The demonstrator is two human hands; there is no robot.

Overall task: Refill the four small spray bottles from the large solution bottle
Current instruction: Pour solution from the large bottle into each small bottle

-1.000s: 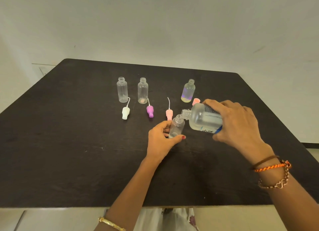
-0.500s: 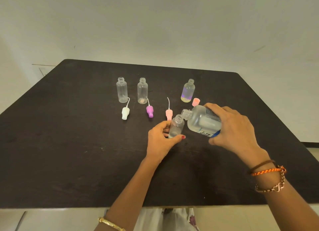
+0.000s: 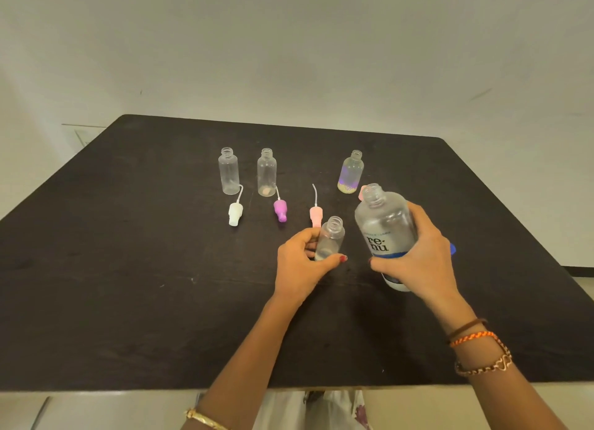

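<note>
We are holding the large solution bottle (image 3: 385,233) in our right hand (image 3: 421,256), fingers wrapping its labelled body, and it is sitting nearly upright with its open neck pointing toward 12 o'clock, so nothing is pouring. Our left hand (image 3: 299,262) is pinching the near small bottle (image 3: 329,238) between thumb and fingers, steadying it on the bench (image 3: 128,285) just at 9 o'clock of the big one. Toward 12 o'clock three uncapped spray bottles (image 3: 229,171) are waiting in a row, with the white sprayer head (image 3: 235,214), purple sprayer head (image 3: 280,209) and pink sprayer head (image 3: 315,215) lying loose before them, keeping necks open for filling
</note>
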